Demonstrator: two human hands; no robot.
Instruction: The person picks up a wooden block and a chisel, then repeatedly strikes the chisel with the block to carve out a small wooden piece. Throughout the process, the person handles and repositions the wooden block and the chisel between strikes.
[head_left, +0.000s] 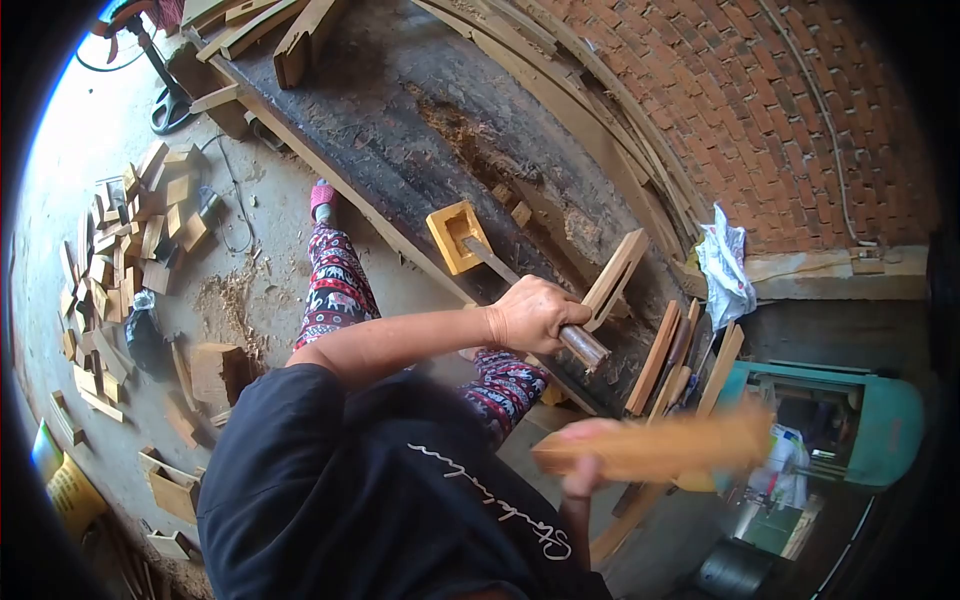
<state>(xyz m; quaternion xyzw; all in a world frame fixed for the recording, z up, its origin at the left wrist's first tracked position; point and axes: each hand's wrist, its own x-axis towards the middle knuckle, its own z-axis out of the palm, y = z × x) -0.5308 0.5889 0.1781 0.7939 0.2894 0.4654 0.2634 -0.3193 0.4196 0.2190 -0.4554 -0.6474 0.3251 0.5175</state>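
Observation:
My left hand [540, 315] is closed around the handle of a chisel [492, 262]. The chisel's blade slants down into the square hollow of a small yellow wooden block [455, 240], which lies at the near edge of the dark workbench [380, 130]. Lower right, my right hand [585, 455] grips one end of a wooden mallet [660, 447], a plain thick bar smeared by motion. The mallet is apart from the chisel's handle end. A slotted wooden piece [615, 278] stands on the bench just beyond my left hand.
Wood chips [470, 140] and offcuts lie along the bench. Several wooden strips [655, 355] lean at its right end, near a green machine [890, 430] and a white plastic bag [727, 265]. Cut blocks [125, 245] are heaped on the floor at left. A brick wall [760, 110] stands behind.

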